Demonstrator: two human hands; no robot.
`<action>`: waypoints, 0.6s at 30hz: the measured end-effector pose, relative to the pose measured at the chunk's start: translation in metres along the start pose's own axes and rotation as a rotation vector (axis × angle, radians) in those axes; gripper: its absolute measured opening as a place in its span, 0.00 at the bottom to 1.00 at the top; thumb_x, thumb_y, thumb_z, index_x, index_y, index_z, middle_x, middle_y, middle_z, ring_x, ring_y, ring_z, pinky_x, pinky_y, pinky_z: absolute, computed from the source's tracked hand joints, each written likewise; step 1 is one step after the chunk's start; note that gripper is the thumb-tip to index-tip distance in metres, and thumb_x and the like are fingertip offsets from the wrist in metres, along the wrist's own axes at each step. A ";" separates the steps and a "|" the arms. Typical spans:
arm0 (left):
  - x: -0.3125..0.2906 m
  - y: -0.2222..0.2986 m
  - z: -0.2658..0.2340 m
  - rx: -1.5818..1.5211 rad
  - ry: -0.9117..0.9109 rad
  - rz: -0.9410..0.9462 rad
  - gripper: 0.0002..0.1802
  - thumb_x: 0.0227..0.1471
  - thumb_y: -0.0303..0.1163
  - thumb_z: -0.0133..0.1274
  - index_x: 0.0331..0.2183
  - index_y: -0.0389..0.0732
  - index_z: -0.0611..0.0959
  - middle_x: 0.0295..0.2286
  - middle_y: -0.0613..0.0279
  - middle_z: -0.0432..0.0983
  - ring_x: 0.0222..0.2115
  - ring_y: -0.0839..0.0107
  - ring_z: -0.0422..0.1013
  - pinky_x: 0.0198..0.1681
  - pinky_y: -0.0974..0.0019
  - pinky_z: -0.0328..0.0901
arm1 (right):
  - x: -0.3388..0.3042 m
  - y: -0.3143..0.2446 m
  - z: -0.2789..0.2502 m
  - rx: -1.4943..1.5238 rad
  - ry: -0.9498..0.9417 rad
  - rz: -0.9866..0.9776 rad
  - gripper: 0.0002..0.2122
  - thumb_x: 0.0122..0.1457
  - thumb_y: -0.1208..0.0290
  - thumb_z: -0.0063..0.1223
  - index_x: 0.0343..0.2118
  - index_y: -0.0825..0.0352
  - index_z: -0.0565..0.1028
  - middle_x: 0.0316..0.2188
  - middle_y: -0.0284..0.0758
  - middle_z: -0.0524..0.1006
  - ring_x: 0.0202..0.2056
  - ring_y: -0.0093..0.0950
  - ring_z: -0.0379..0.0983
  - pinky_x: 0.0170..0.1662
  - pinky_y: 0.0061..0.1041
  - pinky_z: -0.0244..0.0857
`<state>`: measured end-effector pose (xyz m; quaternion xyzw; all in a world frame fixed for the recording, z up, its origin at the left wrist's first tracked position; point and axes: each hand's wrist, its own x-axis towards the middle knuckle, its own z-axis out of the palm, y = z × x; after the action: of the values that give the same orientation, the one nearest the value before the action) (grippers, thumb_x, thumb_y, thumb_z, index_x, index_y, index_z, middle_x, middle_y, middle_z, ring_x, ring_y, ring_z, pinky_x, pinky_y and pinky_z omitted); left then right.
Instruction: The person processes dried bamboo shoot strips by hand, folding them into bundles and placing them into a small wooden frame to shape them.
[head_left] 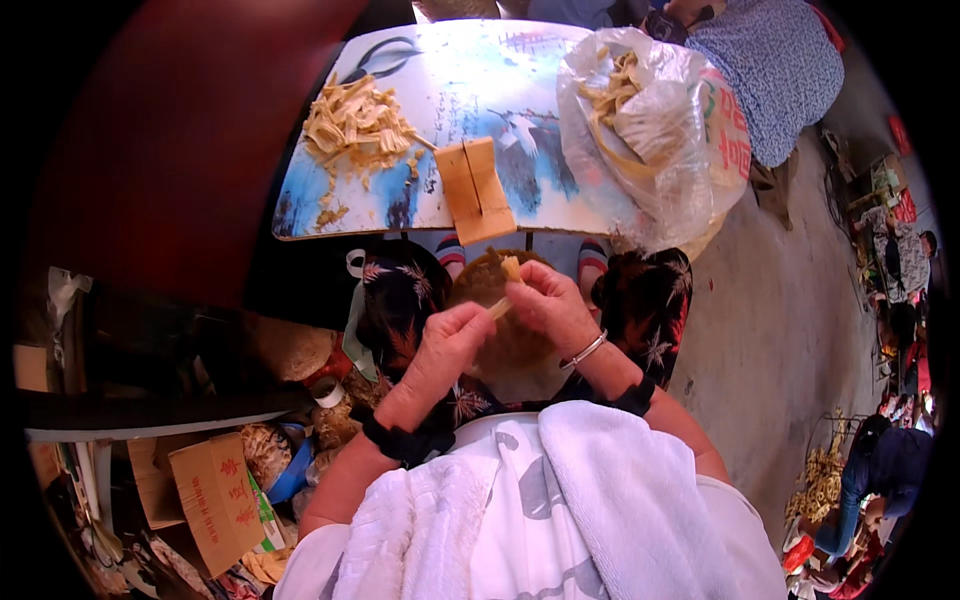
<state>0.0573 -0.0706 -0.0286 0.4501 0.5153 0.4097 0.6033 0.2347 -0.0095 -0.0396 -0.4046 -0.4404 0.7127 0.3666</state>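
Between my knees, above a round brownish basin (527,372), both my hands are closed on one thin pale-yellow strip (499,308), which looks dry and fibrous. My left hand (452,345) pinches its lower left end. My right hand (552,305), with a bracelet at the wrist, grips farther along, and a frayed yellowish end (512,267) sticks up past its fingers. Just beyond my hands, a wooden block (474,190) with a dark slit lies at the table's near edge. A pile of similar pale strips (362,120) lies on the table's left side.
The patterned table (500,60) carries a clear plastic bag (640,140) of strips at right and a dark looped tool (385,55) at far left. Cardboard boxes (215,500) and clutter stand at my left. Another person (770,75) sits beyond the bag; others are at far right.
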 end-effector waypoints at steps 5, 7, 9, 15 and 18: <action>0.057 0.044 -0.025 0.480 0.177 0.474 0.08 0.56 0.30 0.53 0.32 0.34 0.80 0.19 0.69 0.71 0.21 0.82 0.66 0.24 0.75 0.62 | 0.049 -0.042 0.000 -0.162 0.008 -0.298 0.07 0.63 0.65 0.50 0.34 0.63 0.72 0.20 0.20 0.66 0.19 0.10 0.58 0.20 0.12 0.50; 0.073 0.067 -0.029 0.583 0.270 0.540 0.07 0.54 0.28 0.54 0.32 0.33 0.80 0.19 0.60 0.72 0.21 0.78 0.68 0.25 0.72 0.64 | 0.069 -0.053 -0.003 -0.261 0.053 -0.384 0.08 0.64 0.65 0.49 0.34 0.64 0.72 0.20 0.21 0.67 0.19 0.11 0.59 0.20 0.12 0.52; 0.093 0.070 -0.037 0.651 0.317 0.574 0.07 0.53 0.28 0.54 0.32 0.34 0.80 0.19 0.59 0.72 0.20 0.75 0.68 0.25 0.70 0.64 | 0.084 -0.058 0.000 -0.364 0.121 -0.435 0.09 0.64 0.64 0.49 0.34 0.65 0.72 0.19 0.23 0.68 0.20 0.12 0.61 0.22 0.14 0.55; 0.130 0.064 -0.048 0.667 0.424 0.589 0.07 0.53 0.29 0.55 0.31 0.35 0.80 0.19 0.56 0.73 0.19 0.72 0.68 0.26 0.69 0.64 | 0.119 -0.063 0.003 -0.625 0.313 -0.531 0.11 0.64 0.64 0.48 0.32 0.67 0.72 0.20 0.31 0.73 0.21 0.19 0.68 0.26 0.20 0.63; 0.142 0.057 -0.050 0.620 0.425 0.549 0.07 0.53 0.30 0.55 0.31 0.36 0.80 0.20 0.54 0.74 0.21 0.66 0.70 0.27 0.66 0.65 | 0.130 -0.053 0.001 -0.788 0.353 -0.625 0.09 0.61 0.67 0.49 0.32 0.68 0.72 0.24 0.41 0.75 0.26 0.38 0.72 0.30 0.32 0.66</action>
<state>0.0250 0.0863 -0.0131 0.6350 0.5874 0.4642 0.1905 0.1905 0.1224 -0.0232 -0.4750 -0.7057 0.2712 0.4504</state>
